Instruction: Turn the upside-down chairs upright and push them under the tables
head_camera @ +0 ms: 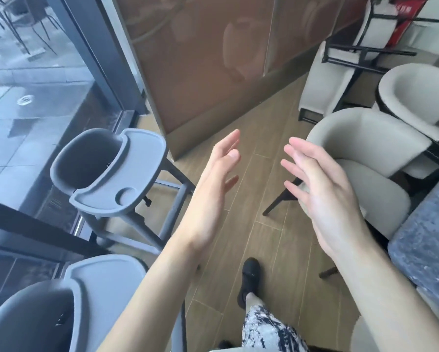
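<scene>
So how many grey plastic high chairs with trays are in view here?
2. One grey plastic high chair with a tray stands by the window on the left; the second is nearer, at bottom left, partly cut off by the frame. Others could be out of view.

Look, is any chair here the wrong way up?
Yes. At the top right, a chair sits upside down on another, its black legs sticking out. The nearer grey chairs stand upright. Both hands are open and empty.

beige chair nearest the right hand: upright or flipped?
Upright. The beige chair has its seat facing up and its dark legs on the wood floor.
</scene>
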Available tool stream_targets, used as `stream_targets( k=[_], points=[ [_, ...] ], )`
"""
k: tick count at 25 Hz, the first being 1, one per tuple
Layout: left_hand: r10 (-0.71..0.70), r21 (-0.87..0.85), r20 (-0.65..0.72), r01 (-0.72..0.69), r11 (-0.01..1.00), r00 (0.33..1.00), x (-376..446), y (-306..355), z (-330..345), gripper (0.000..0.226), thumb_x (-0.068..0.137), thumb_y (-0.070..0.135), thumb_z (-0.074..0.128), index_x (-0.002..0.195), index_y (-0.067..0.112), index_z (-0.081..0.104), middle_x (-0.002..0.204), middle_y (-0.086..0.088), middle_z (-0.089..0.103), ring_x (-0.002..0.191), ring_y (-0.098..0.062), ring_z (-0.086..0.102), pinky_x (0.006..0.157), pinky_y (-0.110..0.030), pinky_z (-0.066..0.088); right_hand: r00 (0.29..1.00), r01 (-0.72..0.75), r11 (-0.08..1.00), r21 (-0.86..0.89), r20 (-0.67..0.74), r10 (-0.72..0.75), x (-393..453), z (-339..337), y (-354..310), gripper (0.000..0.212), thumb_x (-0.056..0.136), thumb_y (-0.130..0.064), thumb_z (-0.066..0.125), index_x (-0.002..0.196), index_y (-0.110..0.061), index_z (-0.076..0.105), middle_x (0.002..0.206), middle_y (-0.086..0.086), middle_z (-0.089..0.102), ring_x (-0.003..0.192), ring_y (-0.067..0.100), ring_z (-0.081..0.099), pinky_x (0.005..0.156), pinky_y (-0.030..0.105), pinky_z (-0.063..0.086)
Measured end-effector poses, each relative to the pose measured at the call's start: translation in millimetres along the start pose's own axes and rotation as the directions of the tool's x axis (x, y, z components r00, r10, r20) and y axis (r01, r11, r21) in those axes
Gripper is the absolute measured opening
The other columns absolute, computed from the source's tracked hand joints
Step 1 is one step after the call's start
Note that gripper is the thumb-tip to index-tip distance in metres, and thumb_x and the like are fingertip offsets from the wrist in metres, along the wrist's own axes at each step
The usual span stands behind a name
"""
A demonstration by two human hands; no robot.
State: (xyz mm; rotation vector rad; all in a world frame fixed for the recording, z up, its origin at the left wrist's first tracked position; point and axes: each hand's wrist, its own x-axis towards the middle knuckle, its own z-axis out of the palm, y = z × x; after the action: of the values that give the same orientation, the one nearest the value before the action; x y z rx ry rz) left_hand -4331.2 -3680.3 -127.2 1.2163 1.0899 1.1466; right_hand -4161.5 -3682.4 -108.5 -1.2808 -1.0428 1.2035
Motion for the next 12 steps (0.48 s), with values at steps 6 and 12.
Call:
stream_targets(
  k=[6,12],
  points=[
    [0.023,-0.011,-0.036,-0.023,1.000,0.999,149,14,7,0.060,0.087,0.063,0.043,0.145,0.047,0.047,0.151,0.030,0.045,0.142,0.003,0.041,0.116,-0.038,0.036,0.999,-0.007,1.000,-0.019,0.036,0.008,144,0,-13,0.032,0.100,-0.019,0.055,0.128,-0.032,0.061,0.130,-0.017,0.062,0.123,-0.002,0.057,0.109,0.039,0.045],
    [0.071,0.017,-0.071,-0.070,0.997,0.995,283,30,8,0.060,0.086,0.060,0.045,0.144,0.044,0.050,0.148,0.029,0.048,0.139,0.005,0.044,0.116,-0.038,0.037,0.996,0.015,1.000,-0.025,0.091,-0.013,277,-4,-33,0.037,0.097,-0.014,0.058,0.129,-0.032,0.062,0.131,-0.015,0.063,0.119,-0.005,0.059,0.110,0.037,0.045]
  ],
)
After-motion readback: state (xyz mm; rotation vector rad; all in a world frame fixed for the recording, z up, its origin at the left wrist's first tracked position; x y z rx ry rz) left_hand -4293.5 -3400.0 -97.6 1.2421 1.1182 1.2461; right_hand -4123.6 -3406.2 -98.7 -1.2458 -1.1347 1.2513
